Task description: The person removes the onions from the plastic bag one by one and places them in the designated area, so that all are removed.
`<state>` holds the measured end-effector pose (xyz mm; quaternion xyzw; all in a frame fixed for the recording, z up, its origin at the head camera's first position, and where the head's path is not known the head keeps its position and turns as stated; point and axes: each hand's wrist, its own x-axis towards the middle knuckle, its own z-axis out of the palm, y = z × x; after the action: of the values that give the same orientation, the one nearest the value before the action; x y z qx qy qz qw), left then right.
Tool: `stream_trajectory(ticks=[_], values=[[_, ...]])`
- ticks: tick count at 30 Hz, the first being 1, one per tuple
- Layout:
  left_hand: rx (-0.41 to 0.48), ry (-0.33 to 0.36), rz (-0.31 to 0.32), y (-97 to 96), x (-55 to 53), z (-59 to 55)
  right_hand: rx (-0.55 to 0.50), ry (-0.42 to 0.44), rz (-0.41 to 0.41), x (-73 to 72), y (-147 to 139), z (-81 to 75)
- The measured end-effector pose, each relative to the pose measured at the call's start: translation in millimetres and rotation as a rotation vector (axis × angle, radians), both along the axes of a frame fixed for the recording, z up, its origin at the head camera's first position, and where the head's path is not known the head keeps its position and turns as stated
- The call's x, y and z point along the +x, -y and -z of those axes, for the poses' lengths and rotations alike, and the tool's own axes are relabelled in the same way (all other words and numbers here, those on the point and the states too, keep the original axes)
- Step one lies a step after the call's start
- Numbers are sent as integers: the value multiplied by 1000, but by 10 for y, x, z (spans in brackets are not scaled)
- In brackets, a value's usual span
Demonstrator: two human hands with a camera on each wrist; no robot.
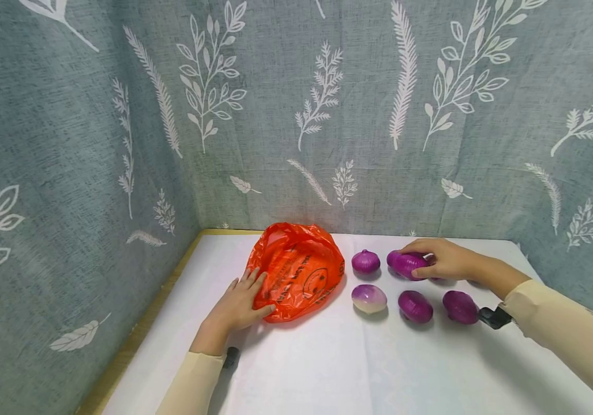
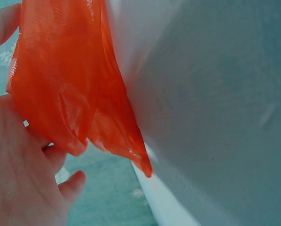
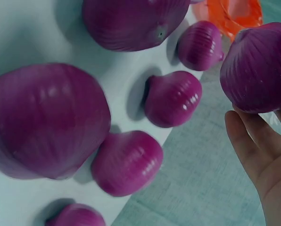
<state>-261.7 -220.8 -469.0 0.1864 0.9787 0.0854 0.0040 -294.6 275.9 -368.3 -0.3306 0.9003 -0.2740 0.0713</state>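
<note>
An orange-red plastic bag [image 1: 296, 276] with dark printing lies on the white table, its mouth spread. My left hand [image 1: 239, 305] rests at the bag's left side, fingers straight and spread; in the left wrist view the film of the bag [image 2: 60, 70] runs between thumb and fingers. My right hand [image 1: 444, 259] grips a purple onion [image 1: 411, 267] over the back row. The right wrist view shows this held onion [image 3: 258, 70] at the fingertips, raised beside the others. Another onion [image 1: 392, 257] shows partly behind it.
At the back stands an onion [image 1: 366, 261] just right of the bag. The front row has a pale-bottomed onion [image 1: 369, 298], a purple onion [image 1: 415, 306] and another onion [image 1: 460, 306] by the right wrist strap. More onions are partly hidden under the right arm. Patterned cloth [image 1: 317, 115] surrounds the table.
</note>
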Motion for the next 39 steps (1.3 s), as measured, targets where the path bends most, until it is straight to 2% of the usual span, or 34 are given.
stream_trajectory(ticks=[4, 11, 19, 30, 39], values=[[9, 6, -5, 10, -3, 9, 17, -38, 35, 17, -89, 15], [16, 12, -8, 19, -11, 6, -7, 0, 71, 68, -246, 27], [22, -1, 3, 26, -8, 0, -17, -61, 95, 139, -415, 52], [36, 5, 1, 36, -6, -4, -30, -99, 147, 257, -624, 127], [40, 9, -4, 52, -16, 32, -17, -46, 222, 358, -775, 187]])
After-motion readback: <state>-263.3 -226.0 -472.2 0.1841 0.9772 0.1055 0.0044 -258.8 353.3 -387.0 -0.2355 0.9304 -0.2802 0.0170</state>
